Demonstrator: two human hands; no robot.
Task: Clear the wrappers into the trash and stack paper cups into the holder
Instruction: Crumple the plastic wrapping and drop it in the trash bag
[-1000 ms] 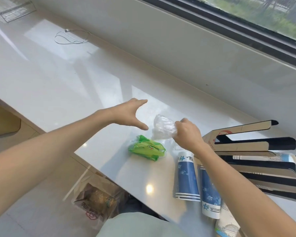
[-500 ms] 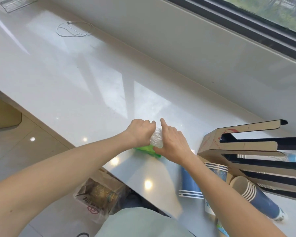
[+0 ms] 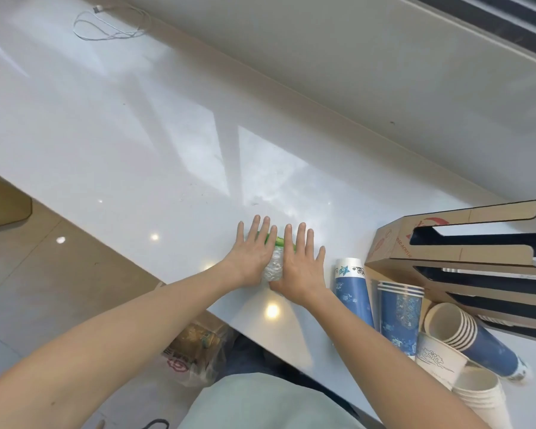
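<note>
A cable (image 3: 112, 26) lay coiled at the far left of the counter (image 3: 136, 144). Below the counter's near edge sat a trash bag (image 3: 195, 351) on the floor, almost under the wrappers. The left hand (image 3: 254, 252) lay flat, fingers spread and gripping nothing, its inner edge against a clear wrapper (image 3: 274, 267); a green wrapper (image 3: 277, 241) peeked out beyond it. The right hand (image 3: 300, 264) mirrored it, open and flat, so both wrappers sat pinched between the two palms' sides. Further right, blue cups (image 3: 351, 292) lay on their sides in short stacks, white cups (image 3: 474, 394) nearest the viewer, and the cardboard holder (image 3: 393, 243) stood at the counter's right end — none loaded that I could tell.

The step in hand looked like gathering the wrappers. Next — probably closing the hands round both and carrying them over the edge to the bag.
</note>
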